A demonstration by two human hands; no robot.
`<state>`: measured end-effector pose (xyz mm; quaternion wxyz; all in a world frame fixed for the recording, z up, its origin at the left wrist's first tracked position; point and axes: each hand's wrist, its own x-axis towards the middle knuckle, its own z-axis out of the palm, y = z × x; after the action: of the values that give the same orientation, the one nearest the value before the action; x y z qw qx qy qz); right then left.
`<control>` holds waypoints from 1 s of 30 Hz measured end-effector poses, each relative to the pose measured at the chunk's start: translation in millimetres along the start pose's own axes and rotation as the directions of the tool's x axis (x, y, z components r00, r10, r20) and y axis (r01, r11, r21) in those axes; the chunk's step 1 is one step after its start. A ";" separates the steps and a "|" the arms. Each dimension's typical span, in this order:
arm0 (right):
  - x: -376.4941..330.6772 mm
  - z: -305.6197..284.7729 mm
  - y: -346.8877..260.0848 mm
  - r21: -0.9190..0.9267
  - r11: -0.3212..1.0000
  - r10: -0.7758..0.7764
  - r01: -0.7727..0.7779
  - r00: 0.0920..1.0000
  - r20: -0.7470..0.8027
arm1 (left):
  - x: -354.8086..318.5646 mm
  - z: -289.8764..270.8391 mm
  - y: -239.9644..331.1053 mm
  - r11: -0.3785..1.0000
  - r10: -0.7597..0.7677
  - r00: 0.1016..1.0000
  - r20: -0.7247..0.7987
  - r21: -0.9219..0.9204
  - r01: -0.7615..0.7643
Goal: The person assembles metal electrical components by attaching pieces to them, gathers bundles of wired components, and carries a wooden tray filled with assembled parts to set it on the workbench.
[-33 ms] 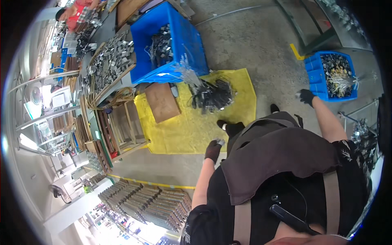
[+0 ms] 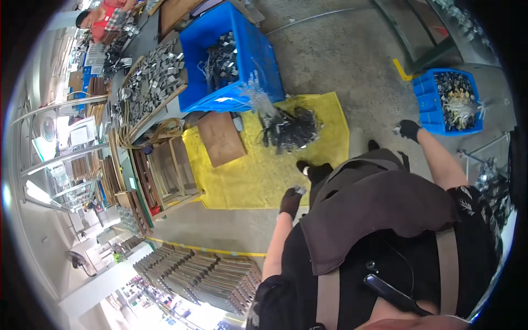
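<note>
My left hand [image 2: 291, 201] hangs at my side above the floor by the near edge of a yellow sheet [image 2: 253, 190]. It wears a dark glove with pale fingertips; its fingers are loosely bent and apart, holding nothing I can see. On the other side, my right hand [image 2: 408, 130], gloved alike, hangs open and apart from a small blue crate [image 2: 428, 104] filled with dark and pale metal parts. A pile of black cable-like parts [image 2: 291, 129] with clear wrapping lies on the yellow sheet. Behind it a large blue bin [image 2: 258, 60] stands tilted toward the bench, with dark parts inside.
A brown board [image 2: 221, 140] lies on the sheet. Along the left runs a bench with a tray of small metal pieces [image 2: 151, 74]. Stacked slatted trays [image 2: 198, 278] stand at the lower left. A green metal frame [image 2: 434, 58] is at the far right. Another person [image 2: 107, 19] works far left.
The view has shifted slightly, so the bin, the pile and the sheet sit a little farther right. My left hand is slightly higher and to the right; neither hand has taken hold of anything.
</note>
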<state>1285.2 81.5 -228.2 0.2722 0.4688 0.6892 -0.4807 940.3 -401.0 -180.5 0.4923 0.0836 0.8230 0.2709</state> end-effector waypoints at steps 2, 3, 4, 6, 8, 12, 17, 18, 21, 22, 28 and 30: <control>7.1 16.8 -34.9 -0.186 0.972 -0.169 0.142 0.976 -0.136 | 18.7 -3.1 -0.9 0.991 -0.087 0.995 0.048 -0.098 0.092; 5.2 33.5 -60.3 -0.257 0.942 -0.265 0.215 0.947 -0.179 | 23.6 -0.6 -6.4 0.958 -0.203 0.976 0.078 -0.190 0.214; -4.0 40.4 -103.2 -0.290 0.936 -0.217 0.199 0.976 -0.029 | 24.6 -11.6 -26.3 0.966 -0.198 0.979 0.052 -0.160 0.204; -14.4 54.4 -159.7 -0.364 0.906 -0.190 0.217 0.976 0.109 | 30.9 -36.0 -34.2 0.995 -0.084 0.996 0.003 0.059 0.084; -3.8 54.3 -170.5 -0.399 0.871 -0.292 0.287 0.955 0.048 | 42.1 -55.1 -14.6 0.986 -0.026 1.000 -0.008 0.165 0.027; 17.5 44.9 -237.2 -0.308 0.896 -0.310 0.319 0.948 0.077 | 64.0 -82.5 -0.8 0.996 0.049 0.999 -0.004 0.070 -0.049; 50.9 51.3 -256.3 -0.392 0.881 -0.256 0.264 0.964 0.075 | 102.1 -88.5 49.3 0.982 0.141 0.988 -0.069 0.140 -0.130; 54.6 54.5 -257.4 -0.442 0.858 -0.247 0.262 0.965 0.091 | 103.8 -86.9 57.9 0.983 0.128 0.990 -0.062 0.140 -0.118; 94.4 59.0 -263.9 -0.493 0.822 -0.264 0.284 0.958 0.111 | 131.2 -84.7 95.9 0.949 0.237 0.971 0.008 0.213 -0.233; 112.5 58.5 -265.3 -0.501 0.796 -0.352 0.338 0.933 0.070 | 142.4 -84.9 118.2 0.890 0.312 0.950 0.022 0.342 -0.301; 155.9 67.6 -322.7 -0.618 0.598 -0.509 0.510 0.837 0.199 | 199.1 -63.5 175.5 0.716 0.423 0.896 0.138 0.555 -0.424; 129.3 60.3 -383.4 -0.561 0.564 -0.343 0.606 0.790 0.508 | 206.7 -55.5 179.6 0.692 0.354 0.923 0.153 0.621 -0.368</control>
<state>879.2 38.3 -202.3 0.4015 0.0314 0.8605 -0.3119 766.0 -186.9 -223.4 0.3800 0.4087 0.8273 0.0649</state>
